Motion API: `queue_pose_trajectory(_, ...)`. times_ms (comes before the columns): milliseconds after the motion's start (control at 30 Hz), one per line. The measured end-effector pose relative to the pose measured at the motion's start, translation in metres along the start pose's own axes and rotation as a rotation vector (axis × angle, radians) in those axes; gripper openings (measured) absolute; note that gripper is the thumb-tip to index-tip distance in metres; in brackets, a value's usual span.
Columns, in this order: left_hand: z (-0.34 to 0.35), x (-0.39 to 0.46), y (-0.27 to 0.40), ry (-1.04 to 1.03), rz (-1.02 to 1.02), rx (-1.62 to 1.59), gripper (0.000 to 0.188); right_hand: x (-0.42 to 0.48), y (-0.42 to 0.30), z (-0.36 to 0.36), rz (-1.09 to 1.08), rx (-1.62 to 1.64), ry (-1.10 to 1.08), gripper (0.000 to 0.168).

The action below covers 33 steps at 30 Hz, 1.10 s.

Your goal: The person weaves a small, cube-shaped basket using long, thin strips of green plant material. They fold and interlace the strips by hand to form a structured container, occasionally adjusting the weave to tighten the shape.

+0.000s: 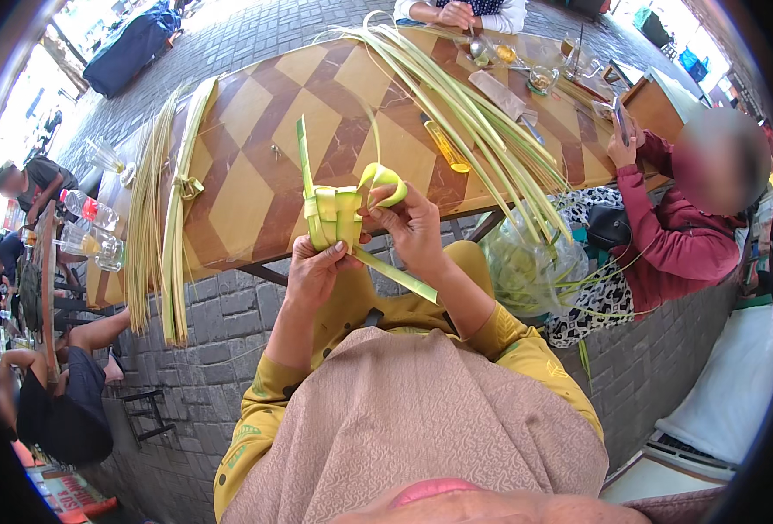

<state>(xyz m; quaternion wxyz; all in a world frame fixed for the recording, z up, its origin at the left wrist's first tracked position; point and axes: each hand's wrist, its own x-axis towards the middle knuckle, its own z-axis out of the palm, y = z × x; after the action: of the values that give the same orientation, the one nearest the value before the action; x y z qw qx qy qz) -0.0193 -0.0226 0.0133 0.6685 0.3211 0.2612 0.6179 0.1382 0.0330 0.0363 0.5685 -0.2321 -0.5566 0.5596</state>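
Between my hands is a pouch woven from pale green palm leaf strips (334,215), in front of the table's near edge. My left hand (323,261) grips its lower part, the thumb across the bottom. My right hand (409,223) pinches a looped leaf strip (386,178) at the pouch's upper right; the strip's thin end curves up over the table. One loose strip end (304,154) stands up from the pouch's left side. Another strip end (399,276) slants down to the right, below my right hand.
The patterned table (249,177) bears long leaf strips (452,105), a tied leaf bundle (180,216), thin leaf ribs (144,223) and a yellow cutter (445,144). Glass mugs (108,249) stand left. A plastic bag of leaf scraps (530,262) lies right, beside a seated person (681,236) holding a phone.
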Motion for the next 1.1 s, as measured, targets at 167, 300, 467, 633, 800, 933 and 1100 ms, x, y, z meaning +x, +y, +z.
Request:
queue_pose_trajectory(167,0.006,-0.002,0.003,-0.048,-0.035,0.048,0.025,-0.001,0.008,-0.006,0.056,-0.081,-0.037,0.011)
queue_pose_trajectory(300,0.003,-0.002,-0.003,0.009,-0.062,0.053,0.022,-0.003,0.016,-0.006,0.124,0.048,-0.056,0.01)
queue_pose_trajectory(467,-0.005,0.001,-0.004,-0.02,-0.093,0.017,0.019,-0.006,0.015,-0.005,0.345,0.148,-0.049,0.01)
queue_pose_trajectory(633,-0.013,0.0,-0.008,0.007,-0.106,-0.038,0.016,-0.003,0.003,-0.021,0.474,0.112,-0.294,0.015)
queue_pose_trajectory(800,-0.008,0.001,-0.005,0.044,-0.104,0.034,0.012,-0.004,-0.014,-0.019,0.535,0.127,-0.374,0.024)
queue_pose_trajectory(933,-0.015,0.002,-0.008,0.014,-0.109,0.072,0.011,-0.001,-0.013,-0.028,0.614,0.208,-0.448,0.032)
queue_pose_trajectory(1100,-0.007,0.002,-0.01,0.091,-0.051,0.298,0.008,0.002,-0.02,-0.028,0.6,0.084,-0.539,0.038)
